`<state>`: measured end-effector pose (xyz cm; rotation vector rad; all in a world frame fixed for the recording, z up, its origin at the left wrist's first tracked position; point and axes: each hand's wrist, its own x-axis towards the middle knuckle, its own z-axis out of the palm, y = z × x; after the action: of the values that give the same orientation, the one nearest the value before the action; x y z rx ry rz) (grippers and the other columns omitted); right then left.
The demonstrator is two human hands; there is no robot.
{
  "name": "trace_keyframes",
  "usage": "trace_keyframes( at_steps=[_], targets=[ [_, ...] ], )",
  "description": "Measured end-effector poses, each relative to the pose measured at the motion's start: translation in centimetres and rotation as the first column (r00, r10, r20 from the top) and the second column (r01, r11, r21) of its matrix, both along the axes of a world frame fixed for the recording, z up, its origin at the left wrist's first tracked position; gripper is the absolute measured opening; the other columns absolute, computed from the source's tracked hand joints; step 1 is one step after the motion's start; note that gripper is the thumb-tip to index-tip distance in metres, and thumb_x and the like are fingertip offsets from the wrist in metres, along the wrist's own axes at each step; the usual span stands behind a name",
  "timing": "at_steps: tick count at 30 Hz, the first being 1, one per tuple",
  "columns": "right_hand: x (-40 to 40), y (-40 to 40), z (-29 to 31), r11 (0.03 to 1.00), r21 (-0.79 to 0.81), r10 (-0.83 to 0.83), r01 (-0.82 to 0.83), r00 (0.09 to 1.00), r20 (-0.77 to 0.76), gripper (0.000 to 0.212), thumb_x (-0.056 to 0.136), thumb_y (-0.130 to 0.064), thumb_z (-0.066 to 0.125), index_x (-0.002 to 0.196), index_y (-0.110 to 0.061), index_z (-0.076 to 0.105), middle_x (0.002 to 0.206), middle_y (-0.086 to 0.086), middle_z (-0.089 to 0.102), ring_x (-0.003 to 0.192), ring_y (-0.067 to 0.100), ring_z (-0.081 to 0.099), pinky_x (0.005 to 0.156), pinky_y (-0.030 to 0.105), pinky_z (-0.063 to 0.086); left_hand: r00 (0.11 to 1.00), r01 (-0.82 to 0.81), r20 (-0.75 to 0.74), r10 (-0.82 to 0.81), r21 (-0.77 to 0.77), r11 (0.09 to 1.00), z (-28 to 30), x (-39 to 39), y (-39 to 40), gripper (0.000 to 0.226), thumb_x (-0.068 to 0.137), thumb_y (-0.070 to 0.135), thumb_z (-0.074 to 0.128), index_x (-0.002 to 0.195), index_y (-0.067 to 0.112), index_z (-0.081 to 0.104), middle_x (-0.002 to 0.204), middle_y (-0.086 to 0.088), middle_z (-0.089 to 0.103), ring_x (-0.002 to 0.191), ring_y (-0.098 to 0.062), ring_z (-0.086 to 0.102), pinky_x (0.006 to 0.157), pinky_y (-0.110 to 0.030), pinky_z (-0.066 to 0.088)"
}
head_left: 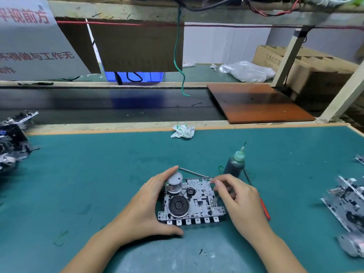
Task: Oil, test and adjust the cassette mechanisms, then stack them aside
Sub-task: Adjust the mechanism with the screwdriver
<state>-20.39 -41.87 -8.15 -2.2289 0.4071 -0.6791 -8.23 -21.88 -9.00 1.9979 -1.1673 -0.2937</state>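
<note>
A metal cassette mechanism (199, 201) lies flat on the green mat in front of me, flywheel and grey motor facing up, with a row of keys along its near edge. My left hand (143, 205) grips its left side, thumb at the near corner and fingers behind the motor. My right hand (240, 201) rests on its right edge, fingertips pinching at the top right corner. A dark oil bottle (234, 164) with a green needle tip stands just behind the mechanism. A red-handled screwdriver (265, 210) lies under my right hand.
A pile of mechanisms (11, 142) sits at the left edge of the mat, and more mechanisms (346, 203) lie at the right. A crumpled rag (183, 131) lies at the far edge. A brown board (258, 103) rests on the black belt behind.
</note>
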Motion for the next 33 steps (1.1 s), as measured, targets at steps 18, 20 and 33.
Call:
trace_keyframes(
  at_steps=[18,20,33],
  targets=[
    [2.6,-0.5,3.4,0.645,-0.47,0.227,-0.602,0.739,-0.634,0.115,0.057,-0.07,0.071,0.146,-0.015,0.024,0.141,-0.004,0.04,0.13,0.015,0.037,0.112,0.032,0.027,0.999,0.015,0.04,-0.015,-0.01,1.0,-0.2,-0.3,-0.2,0.111,0.053,0.06,0.079,0.134,0.069,0.003,0.131,0.046,0.026,0.126,0.009,0.036,0.103,-0.015,0.034],
    [3.1,-0.1,4.1,0.583,-0.565,0.177,-0.584,0.77,-0.613,0.092,0.056,-0.067,0.071,0.128,-0.015,0.044,0.12,-0.002,0.056,0.108,0.021,0.055,0.089,0.036,0.046,0.999,-0.023,0.036,0.023,-0.018,1.0,-0.4,-0.5,-0.2,0.12,0.051,0.058,0.081,0.137,0.065,-0.003,0.134,0.043,0.029,0.126,0.01,0.038,0.101,-0.013,0.035],
    [1.9,3.4,5.3,-0.019,0.799,0.822,-0.601,0.446,0.355,0.046,0.079,-0.056,0.059,0.116,-0.03,0.064,0.125,-0.013,0.06,0.12,0.003,0.052,0.102,0.024,0.042,0.089,-0.092,-0.763,-0.64,-0.646,0.757,3.9,-1.9,-3.3,0.109,0.065,0.059,0.078,0.14,-0.007,0.037,0.074,-0.013,0.067,0.044,-0.008,0.053,0.057,-0.022,0.054]
  ],
)
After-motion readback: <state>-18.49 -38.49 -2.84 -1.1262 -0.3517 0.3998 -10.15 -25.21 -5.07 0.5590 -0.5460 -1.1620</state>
